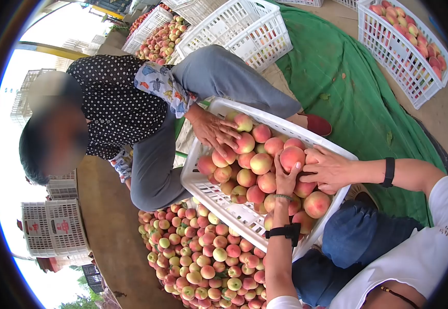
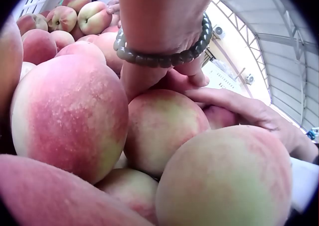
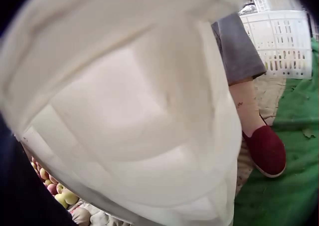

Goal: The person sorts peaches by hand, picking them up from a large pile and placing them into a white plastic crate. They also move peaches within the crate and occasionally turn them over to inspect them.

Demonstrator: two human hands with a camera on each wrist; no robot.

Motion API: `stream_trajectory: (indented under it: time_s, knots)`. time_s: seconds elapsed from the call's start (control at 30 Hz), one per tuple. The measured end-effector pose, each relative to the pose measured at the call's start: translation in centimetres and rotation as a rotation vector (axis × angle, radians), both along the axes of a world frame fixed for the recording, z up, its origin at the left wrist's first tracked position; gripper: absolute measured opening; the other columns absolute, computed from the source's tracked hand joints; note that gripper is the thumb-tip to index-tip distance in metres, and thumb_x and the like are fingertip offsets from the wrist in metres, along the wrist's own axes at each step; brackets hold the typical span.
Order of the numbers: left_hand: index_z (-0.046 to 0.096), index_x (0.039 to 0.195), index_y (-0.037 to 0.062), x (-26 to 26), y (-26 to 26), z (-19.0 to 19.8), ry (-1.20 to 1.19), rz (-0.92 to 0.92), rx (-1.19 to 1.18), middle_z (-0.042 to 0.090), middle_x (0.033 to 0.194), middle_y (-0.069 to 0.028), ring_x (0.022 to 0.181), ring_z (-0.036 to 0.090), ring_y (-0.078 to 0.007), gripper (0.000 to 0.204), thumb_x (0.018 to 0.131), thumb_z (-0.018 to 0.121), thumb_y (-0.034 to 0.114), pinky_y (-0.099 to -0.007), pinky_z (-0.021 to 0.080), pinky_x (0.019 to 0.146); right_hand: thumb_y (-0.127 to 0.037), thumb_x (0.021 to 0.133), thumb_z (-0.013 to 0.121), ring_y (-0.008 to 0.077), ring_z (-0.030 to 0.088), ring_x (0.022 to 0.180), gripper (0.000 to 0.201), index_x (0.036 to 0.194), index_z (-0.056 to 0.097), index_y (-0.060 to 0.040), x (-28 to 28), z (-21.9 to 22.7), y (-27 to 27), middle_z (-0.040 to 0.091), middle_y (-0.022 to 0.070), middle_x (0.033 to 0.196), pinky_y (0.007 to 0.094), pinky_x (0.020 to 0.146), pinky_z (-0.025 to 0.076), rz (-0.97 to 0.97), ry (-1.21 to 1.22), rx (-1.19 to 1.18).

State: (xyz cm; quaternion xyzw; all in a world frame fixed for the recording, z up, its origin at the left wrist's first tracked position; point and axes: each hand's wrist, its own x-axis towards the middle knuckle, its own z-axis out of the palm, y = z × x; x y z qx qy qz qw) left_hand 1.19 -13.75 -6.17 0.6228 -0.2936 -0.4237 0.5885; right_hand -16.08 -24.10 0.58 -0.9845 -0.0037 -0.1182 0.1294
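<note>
The left hand, beaded bracelet at its wrist, grips a large red peach in a white crate. Beside it the right hand rests among the peaches, its fingertips close to that same peach; what lies under them is hidden. Seen in the left wrist view, the left hand reaches down over peaches, and fingers of the right hand stretch in from the right. A blurred white surface fills much of the right wrist view, where no hand shows.
Across the crate, a seated person's hand rests on peaches. Loose peaches are piled beside the crate. A green cloth covers the ground, with another crate of peaches beyond. A red shoe stands near the white surface.
</note>
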Motion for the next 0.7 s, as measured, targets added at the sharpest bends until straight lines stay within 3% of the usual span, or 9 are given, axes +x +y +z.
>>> stream_trajectory:
  time_s: [0.07,0.13,0.27,0.37,0.43,0.57,0.63,0.67,0.7]
  knots:
    - [0.033,0.141,0.0022,-0.2,-0.3,0.4,0.016,-0.004,-0.016,0.046,0.133,-0.0154,0.122,0.046,-0.0241,0.072,0.084,0.073,0.016,-0.035,0.042,0.103,-0.029,0.067,0.07,0.0343,0.044,0.116,0.042,0.107,0.064,-0.0215,-0.1,0.1,-0.4,0.057,0.0003,0.11,0.0535,0.103,0.033,0.02,-0.01,-0.013]
    - [0.024,0.146,-0.0011,-0.6,-0.3,1.4,-0.364,-0.041,0.056,0.04,0.14,-0.0219,0.129,0.041,-0.0311,0.078,0.087,0.07,0.02,-0.038,0.038,0.107,-0.026,0.067,0.07,0.0341,0.043,0.116,0.04,0.106,0.063,-0.0178,0.0,0.3,-0.7,0.056,0.002,0.109,0.0528,0.103,0.034,0.035,0.028,0.01]
    - [0.027,0.145,-0.0028,-1.4,-0.3,0.5,-0.646,0.027,0.093,0.037,0.143,-0.0273,0.133,0.037,-0.0372,0.075,0.089,0.068,0.027,-0.0393,0.032,0.111,-0.021,0.069,0.069,0.0336,0.045,0.113,0.037,0.104,0.062,-0.0116,0.2,-0.7,-1.3,0.055,0.0055,0.111,0.0485,0.102,0.037,0.024,0.012,0.024]
    - [0.027,0.145,-0.0024,-2.0,-0.4,2.0,-0.518,0.042,0.084,0.038,0.144,-0.0253,0.134,0.037,-0.0355,0.075,0.09,0.066,0.03,-0.0385,0.031,0.111,-0.012,0.071,0.067,0.0348,0.047,0.111,0.04,0.109,0.057,-0.006,0.2,-0.9,-1.8,0.052,0.0107,0.116,0.0455,0.101,0.039,0.046,-0.08,0.11]
    - [0.027,0.145,-0.0022,-1.3,-0.3,0.6,-0.548,0.041,0.071,0.038,0.144,-0.0251,0.135,0.036,-0.0352,0.074,0.091,0.065,0.031,-0.038,0.032,0.111,-0.006,0.073,0.065,0.0357,0.049,0.112,0.044,0.115,0.053,-0.004,0.2,0.4,-1.8,0.048,0.0144,0.121,0.0432,0.1,0.041,-0.075,0.024,0.381]
    - [0.021,0.146,-0.0018,-1.8,0.0,0.1,-0.633,0.034,0.083,0.035,0.145,-0.0247,0.136,0.035,-0.0348,0.081,0.087,0.067,0.029,-0.037,0.032,0.111,-0.004,0.074,0.064,0.0361,0.049,0.116,0.052,0.123,0.048,-0.0042,2.6,2.4,-2.4,0.045,0.0159,0.126,0.0428,0.099,0.043,-0.125,-0.031,0.37]
    - [0.016,0.148,-0.0017,-2.0,0.3,0.3,-0.691,0.02,0.105,0.032,0.147,-0.0246,0.136,0.035,-0.0348,0.089,0.083,0.071,0.026,-0.0365,0.032,0.111,-0.006,0.076,0.064,0.0356,0.049,0.118,0.052,0.126,0.049,-0.0052,4.8,2.8,-3.1,0.044,0.0152,0.13,0.0422,0.099,0.043,-0.071,-0.169,0.336]
    - [0.014,0.148,-0.0016,-2.1,0.4,0.4,-0.721,0.01,0.114,0.03,0.148,-0.0246,0.136,0.035,-0.0347,0.093,0.081,0.073,0.024,-0.0363,0.032,0.111,-0.009,0.08,0.063,0.0375,0.044,0.122,0.05,0.128,0.049,-0.0071,5.7,2.6,-3.4,0.043,0.018,0.133,0.0459,0.105,0.038,0.023,-0.084,0.368]
    - [0.014,0.148,-0.0016,-2.1,0.5,-0.1,-0.723,0.012,0.112,0.03,0.148,-0.0246,0.136,0.035,-0.0347,0.093,0.081,0.073,0.024,-0.0363,0.032,0.111,-0.009,0.08,0.063,0.0375,0.044,0.122,0.05,0.128,0.049,-0.0071,6.6,5.9,-2.7,0.043,0.018,0.133,0.0459,0.105,0.038,0.025,-0.085,0.365]
